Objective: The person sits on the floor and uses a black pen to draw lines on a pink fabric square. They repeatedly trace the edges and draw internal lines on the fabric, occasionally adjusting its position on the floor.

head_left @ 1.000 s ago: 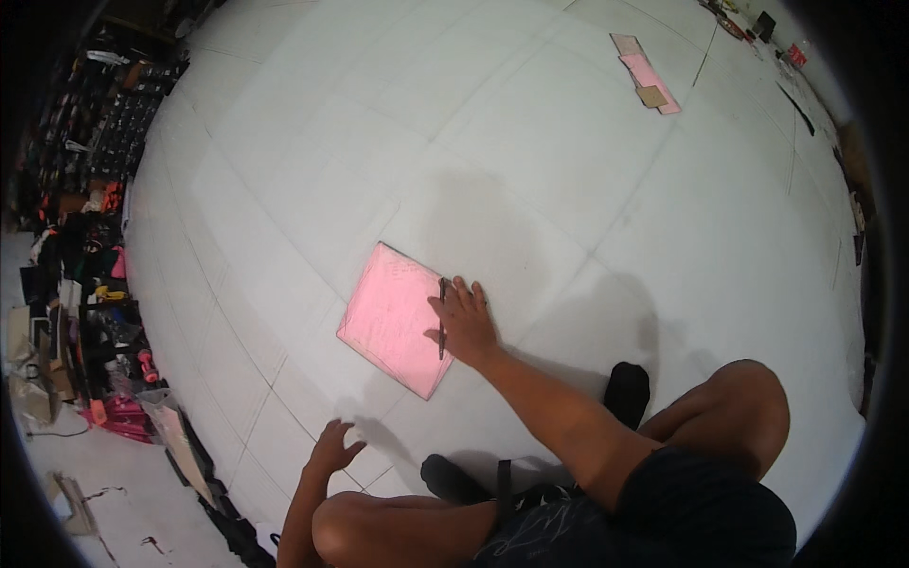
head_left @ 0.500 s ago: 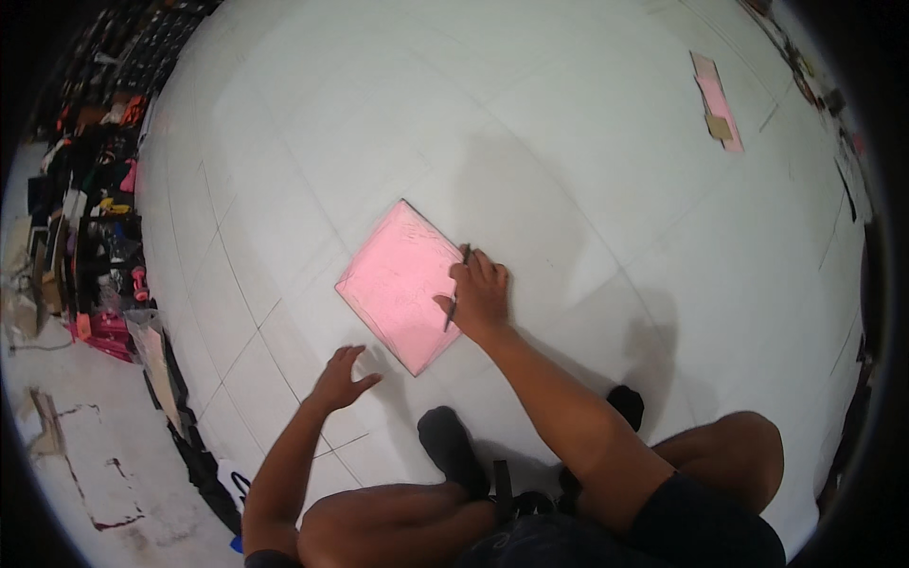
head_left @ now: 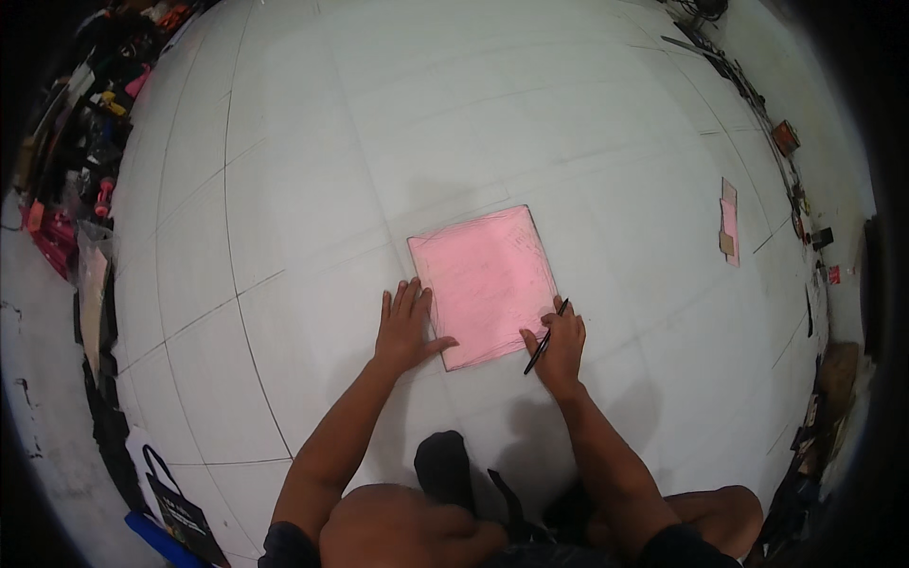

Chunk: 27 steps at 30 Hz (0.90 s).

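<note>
A pink square sheet or board (head_left: 488,284) with thin dark edges lies on the pale tiled floor before me. My left hand (head_left: 405,327) rests against its left edge. The fingers are stretched apart and the thumb reaches over the near left corner. At the near right corner, my right hand (head_left: 561,346) grips a thin dark pen (head_left: 546,339), slanted across the hand. Its thumb and fingertips touch the sheet's edge as well.
Strips of pink and brown material (head_left: 728,222) lie on the floor to the right. Along the left side runs a heap of mixed goods (head_left: 90,133). A black bag (head_left: 180,516) stands at the near left. My dark-socked foot (head_left: 443,466) is close by.
The pink sheet has turned and now sits further right. My left hand has come onto its left edge. My right hand, still with the pen, has shifted to the near right corner.
</note>
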{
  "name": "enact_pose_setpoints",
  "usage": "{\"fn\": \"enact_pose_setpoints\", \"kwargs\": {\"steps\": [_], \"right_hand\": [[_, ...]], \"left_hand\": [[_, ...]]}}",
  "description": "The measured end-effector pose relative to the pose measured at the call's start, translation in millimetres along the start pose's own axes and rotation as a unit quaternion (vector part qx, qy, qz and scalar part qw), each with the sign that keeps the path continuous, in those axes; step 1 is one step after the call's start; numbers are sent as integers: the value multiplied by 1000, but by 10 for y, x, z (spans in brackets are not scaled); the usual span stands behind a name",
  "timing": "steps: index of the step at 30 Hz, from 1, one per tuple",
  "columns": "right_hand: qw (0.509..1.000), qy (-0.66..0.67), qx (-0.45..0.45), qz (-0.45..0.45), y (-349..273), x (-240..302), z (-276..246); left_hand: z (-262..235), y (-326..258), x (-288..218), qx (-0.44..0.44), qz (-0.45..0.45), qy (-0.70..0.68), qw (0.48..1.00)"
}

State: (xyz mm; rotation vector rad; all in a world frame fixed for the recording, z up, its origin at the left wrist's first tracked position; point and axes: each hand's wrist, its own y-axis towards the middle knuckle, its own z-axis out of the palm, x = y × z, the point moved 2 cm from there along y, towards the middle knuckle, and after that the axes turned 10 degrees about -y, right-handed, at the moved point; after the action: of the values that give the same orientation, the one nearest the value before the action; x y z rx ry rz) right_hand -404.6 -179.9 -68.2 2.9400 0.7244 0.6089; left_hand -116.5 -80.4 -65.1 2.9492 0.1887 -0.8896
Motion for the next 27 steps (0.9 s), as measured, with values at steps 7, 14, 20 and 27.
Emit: {"fn": "enact_pose_setpoints", "kwargs": {"steps": [7, 14, 20, 27], "right_hand": [[998, -36, 37, -47, 182, 75, 92], [996, -33, 46, -68, 244, 112, 108], [996, -27, 50, -75, 281, 133, 132], [996, -19, 53, -74, 282, 132, 108]], "left_hand": [[-186, 99, 288, 41, 3, 17, 999], [-213, 86, 309, 22, 0, -27, 999], [-204, 76, 339, 17, -2, -49, 999], [-213, 68, 372, 37, -3, -46, 998]]}}
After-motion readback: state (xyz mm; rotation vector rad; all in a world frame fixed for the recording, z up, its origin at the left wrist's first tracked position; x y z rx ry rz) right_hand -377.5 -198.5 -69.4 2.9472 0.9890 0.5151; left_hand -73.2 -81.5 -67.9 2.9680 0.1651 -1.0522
